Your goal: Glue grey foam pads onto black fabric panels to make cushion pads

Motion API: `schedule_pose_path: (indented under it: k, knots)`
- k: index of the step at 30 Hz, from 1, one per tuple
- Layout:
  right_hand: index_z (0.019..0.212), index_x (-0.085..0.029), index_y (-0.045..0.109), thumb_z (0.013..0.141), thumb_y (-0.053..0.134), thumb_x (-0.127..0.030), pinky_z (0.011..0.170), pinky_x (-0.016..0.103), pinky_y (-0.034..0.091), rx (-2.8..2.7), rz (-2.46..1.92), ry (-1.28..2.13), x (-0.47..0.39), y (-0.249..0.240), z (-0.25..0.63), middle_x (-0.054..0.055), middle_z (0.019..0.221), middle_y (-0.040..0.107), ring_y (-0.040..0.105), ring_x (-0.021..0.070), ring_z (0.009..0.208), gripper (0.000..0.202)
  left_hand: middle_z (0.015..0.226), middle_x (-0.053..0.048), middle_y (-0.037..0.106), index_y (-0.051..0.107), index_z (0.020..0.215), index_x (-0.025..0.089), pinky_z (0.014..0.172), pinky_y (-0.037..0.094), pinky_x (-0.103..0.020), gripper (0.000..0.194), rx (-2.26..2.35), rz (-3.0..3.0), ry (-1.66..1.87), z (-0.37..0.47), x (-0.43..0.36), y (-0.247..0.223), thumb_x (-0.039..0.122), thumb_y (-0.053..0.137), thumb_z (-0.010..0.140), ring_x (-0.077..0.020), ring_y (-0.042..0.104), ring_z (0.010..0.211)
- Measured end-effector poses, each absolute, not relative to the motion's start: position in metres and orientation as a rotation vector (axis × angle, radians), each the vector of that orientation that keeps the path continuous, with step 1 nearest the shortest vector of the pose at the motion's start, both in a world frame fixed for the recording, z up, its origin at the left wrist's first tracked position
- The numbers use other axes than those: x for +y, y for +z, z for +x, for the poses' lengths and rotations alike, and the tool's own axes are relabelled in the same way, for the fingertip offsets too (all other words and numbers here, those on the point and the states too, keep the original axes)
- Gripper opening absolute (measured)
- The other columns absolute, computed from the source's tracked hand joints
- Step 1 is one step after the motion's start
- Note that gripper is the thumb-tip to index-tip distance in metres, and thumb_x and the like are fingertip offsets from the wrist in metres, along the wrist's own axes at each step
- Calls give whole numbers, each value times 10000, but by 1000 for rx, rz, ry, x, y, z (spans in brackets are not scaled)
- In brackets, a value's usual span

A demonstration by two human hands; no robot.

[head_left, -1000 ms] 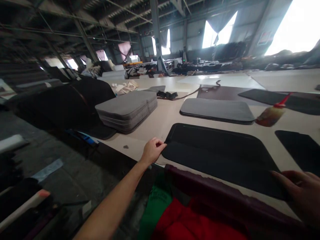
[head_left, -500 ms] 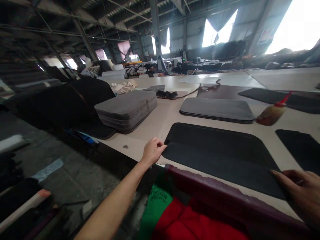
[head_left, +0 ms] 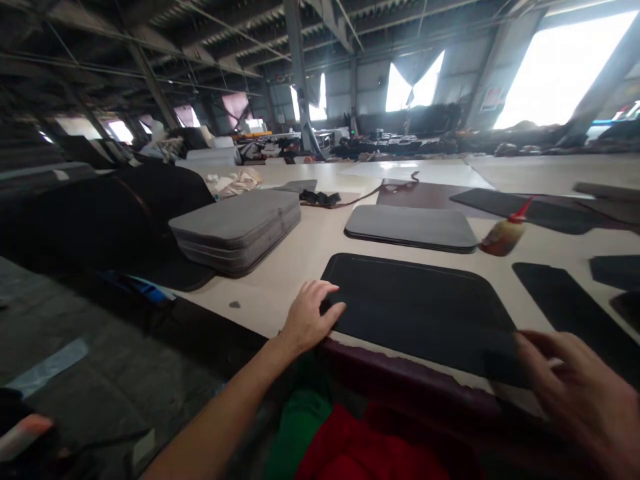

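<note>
Beige tabletop (head_left: 280, 293) bears 1 black rounded-rectangular sheet (head_left: 420, 310); left hand (head_left: 310, 313) touches its left end, fingers parted; right hand's (head_left: 575, 380) grip is unclear.

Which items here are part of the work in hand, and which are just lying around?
In hand:
- black panel: left hand and right hand at opposite ends

Probably just lying around, no hand on them:
- tall grey stack
- low grey stack
- red-tipped bottle

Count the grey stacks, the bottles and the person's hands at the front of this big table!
Grey stacks: 2 (tall stack, low stack)
Bottles: 1 (red-tipped bottle)
Hands: 2 (left hand, right hand)
Total: 5
</note>
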State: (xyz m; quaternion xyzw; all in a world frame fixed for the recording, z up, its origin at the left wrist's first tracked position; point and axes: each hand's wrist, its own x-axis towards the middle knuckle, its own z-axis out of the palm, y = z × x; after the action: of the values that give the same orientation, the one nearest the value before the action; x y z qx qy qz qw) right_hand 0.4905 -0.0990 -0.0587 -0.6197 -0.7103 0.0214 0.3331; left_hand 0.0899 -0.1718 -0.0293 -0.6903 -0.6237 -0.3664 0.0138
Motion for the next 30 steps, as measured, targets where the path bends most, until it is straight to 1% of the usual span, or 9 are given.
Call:
schedule_pose_path:
  k: [1,3,5,7,11,17,22,26,30]
  knots:
    - [1004,-340,640,899,424,-592,814,472,553,-1916,-1512,44,-108,-52,472,112,1108,690,684,311,926,349,1285,-99,611,589,1236,228,1105,410,-445,390,-1863,-2323,-1056,104,-171,-26,439,602,909,-265,517,1259]
    - [1187,-274,627,951,375,-554,1024,475,489,-2118,-1329,29,-119,-49,440,101,1278,641,601,300,1185,445,1441,-110,526,529,1359,239,1172,335,-499,574,-1736,-2592,-847,133,-168,-23,552,606,883,-296,415,1384]
    - [1355,-189,555,987,362,-510,1132,477,402,-2287,-1229,-5,-122,-56,417,115,1443,539,447,292,1377,525,1548,-110,412,430,1458,250,1209,253,-546,737,-1642,-2744,-647,158,-164,-27,655,573,859,-317,302,1464]
    - [1440,-140,485,1003,366,-493,1168,501,350,-2429,-1207,-33,-123,-67,407,119,1533,435,334,295,1454,574,1594,-115,334,355,1505,232,1224,192,-561,850,-1549,-2827,-528,176,-160,-36,744,500,842,-318,222,1499]
    - [1496,-141,420,1006,380,-502,1190,540,290,-2540,-1262,-30,-125,-73,404,110,1588,323,265,300,1486,610,1611,-145,273,313,1527,189,1221,137,-589,1012,-1506,-2858,-410,192,-153,-54,863,399,778,-341,162,1512]
    - [1500,-119,414,987,389,-578,1210,528,239,-2568,-1343,57,-129,-59,401,133,1594,296,236,302,1495,688,1606,-157,276,366,1514,225,1172,203,-652,1053,-1603,-2719,-277,187,-154,-57,903,435,711,-422,198,1487]
    - [1512,-60,376,957,335,-688,1218,525,211,-2519,-1502,61,-128,-58,410,180,1602,253,192,330,1504,838,1601,-173,278,385,1506,220,1173,256,-608,1068,-1696,-2551,-213,160,-159,-62,911,448,693,-412,231,1480]
    - [1510,-18,360,923,299,-754,1210,530,218,-2460,-1657,50,-125,-62,430,227,1603,216,165,364,1503,944,1598,-200,275,358,1516,166,1172,280,-577,1084,-1754,-2368,-219,123,-164,-77,893,451,717,-406,238,1479]
    - [1501,16,360,908,298,-772,1206,531,215,-2389,-1740,-6,-123,-68,449,274,1587,223,174,383,1497,987,1593,-229,268,325,1524,116,1165,297,-563,1104,-1769,-2258,-217,88,-169,-89,881,446,736,-408,244,1476]
